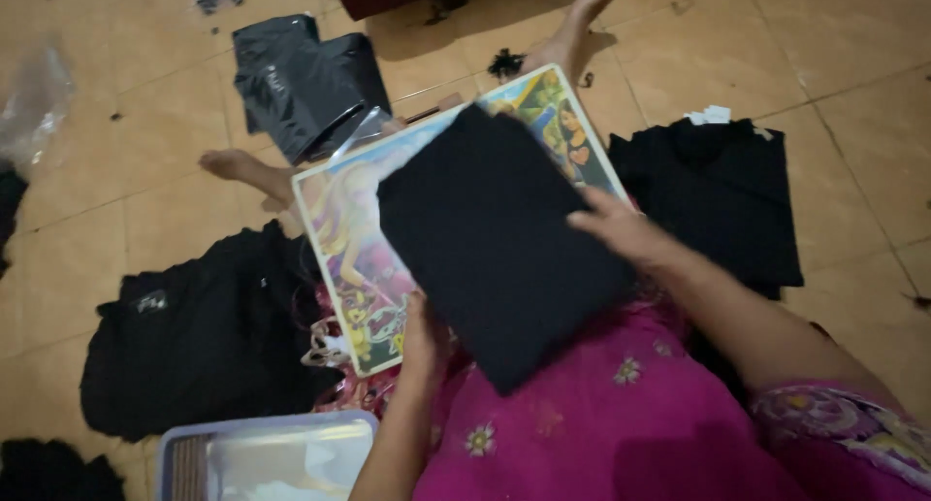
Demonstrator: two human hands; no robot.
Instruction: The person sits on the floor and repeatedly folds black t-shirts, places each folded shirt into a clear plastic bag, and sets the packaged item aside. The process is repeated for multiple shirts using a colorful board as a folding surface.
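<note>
Folded black cloth, one piece, lies on one picture-printed board across the lap. Left hand grips the cloth's lower-left edge, fingers closed on it. Right hand presses flat on its right edge, fingers extended. Black garment heaps on floor: two, one left, one right. One bagged black garment. One plastic tray. Tan tiled floor, littered with scraps.

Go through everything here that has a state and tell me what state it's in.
Black folded cloth: folded, lying on the picture board.
Picture board: flat across the lap.
Left hand: gripping the cloth's edge.
Right hand: resting on the cloth.
Bagged black garment: folded, on the floor.
</note>
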